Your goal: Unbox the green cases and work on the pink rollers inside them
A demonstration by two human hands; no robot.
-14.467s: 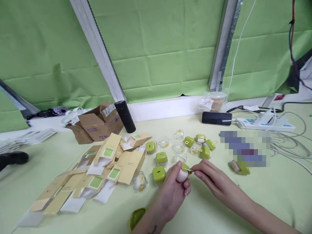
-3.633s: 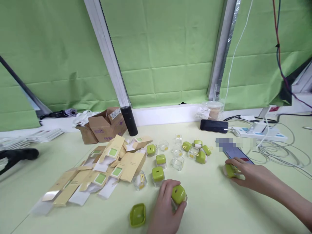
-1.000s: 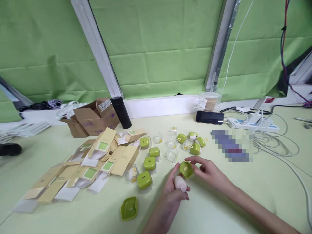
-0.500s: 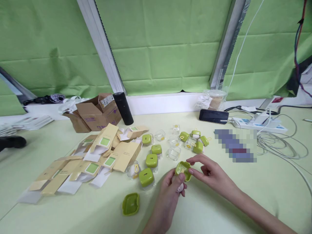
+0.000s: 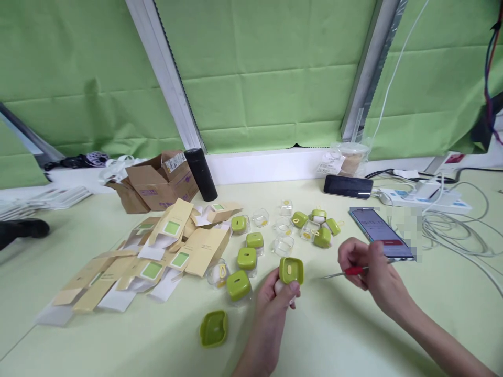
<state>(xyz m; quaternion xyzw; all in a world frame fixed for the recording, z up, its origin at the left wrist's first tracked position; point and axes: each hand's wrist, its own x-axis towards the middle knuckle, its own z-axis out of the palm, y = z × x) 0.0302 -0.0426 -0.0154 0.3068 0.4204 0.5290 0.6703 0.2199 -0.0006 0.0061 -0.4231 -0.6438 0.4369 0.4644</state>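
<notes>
My left hand [image 5: 277, 303] is closed round a green lid [image 5: 291, 271], tilted with its hollow inside toward me, along with a rounded white piece below it. A small pale yellow piece shows inside the lid. To the right, my right hand [image 5: 371, 272] grips a thin screwdriver [image 5: 338, 274] with a red part, its metal tip pointing left toward the lid but apart from it. Another green lid [image 5: 213, 329] lies hollow side up on the table, left of my left wrist. Green-capped clear containers [image 5: 238, 286] stand in a row beyond it.
Flattened kraft boxes [image 5: 173, 246] cover the left side. Several clear cups [image 5: 283, 245] and green-capped pieces [image 5: 322, 237] sit ahead. A phone [image 5: 379, 230] lies by my right hand, before cables and a power strip [image 5: 426, 198]. A black cylinder [image 5: 201, 175] and carton [image 5: 157, 183] stand behind.
My right hand has left the lid and moved right, and a screwdriver now shows in it. The lid in my left hand has turned, its inside showing more squarely.
</notes>
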